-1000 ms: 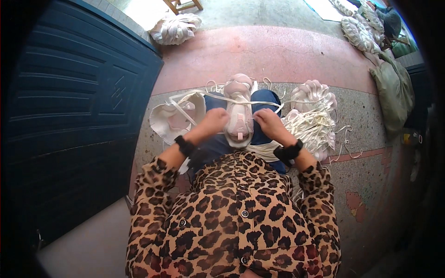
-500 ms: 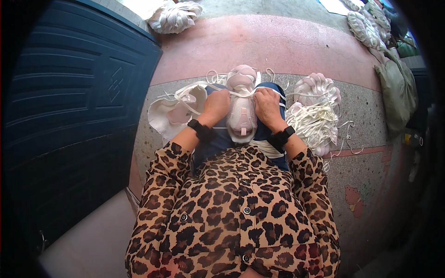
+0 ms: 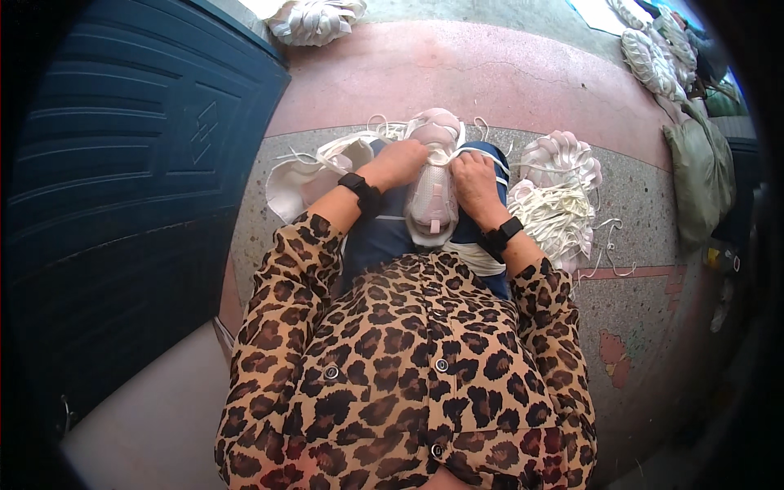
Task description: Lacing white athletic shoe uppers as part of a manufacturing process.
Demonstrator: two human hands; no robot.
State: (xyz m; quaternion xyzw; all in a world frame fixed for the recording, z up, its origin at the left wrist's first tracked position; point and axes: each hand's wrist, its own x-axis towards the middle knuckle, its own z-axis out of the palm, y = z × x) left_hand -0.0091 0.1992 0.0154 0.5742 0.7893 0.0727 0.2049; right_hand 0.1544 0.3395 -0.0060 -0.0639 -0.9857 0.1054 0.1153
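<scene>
Between my knees sits a pale pink and white shoe upper (image 3: pixel 431 196), its pink heel tab toward me. A white shoelace (image 3: pixel 441 157) crosses over it. My left hand (image 3: pixel 398 163) is closed on the lace at the shoe's left side, fingers pinched near the crossing. On the other side my right hand (image 3: pixel 478 184) pinches the lace, which loops on over my right knee. The exact fingertip grip of both hands is partly hidden. Left of my knee lies another white and pink upper (image 3: pixel 286 188), with loose laces trailing over it.
At right on the speckled floor lie stacked pink uppers (image 3: pixel 563 155) and a heap of white laces (image 3: pixel 555 214). A dark blue door (image 3: pixel 139 163) stands at left. White bundles (image 3: pixel 317 20) lie at the far left, more bundles (image 3: pixel 649 61) far right beside a grey-green sack (image 3: pixel 701 175).
My left hand has moved right and slightly up, closer to the middle of the shoe. The lace is now gathered tighter at the crossing; my right hand has barely moved.
</scene>
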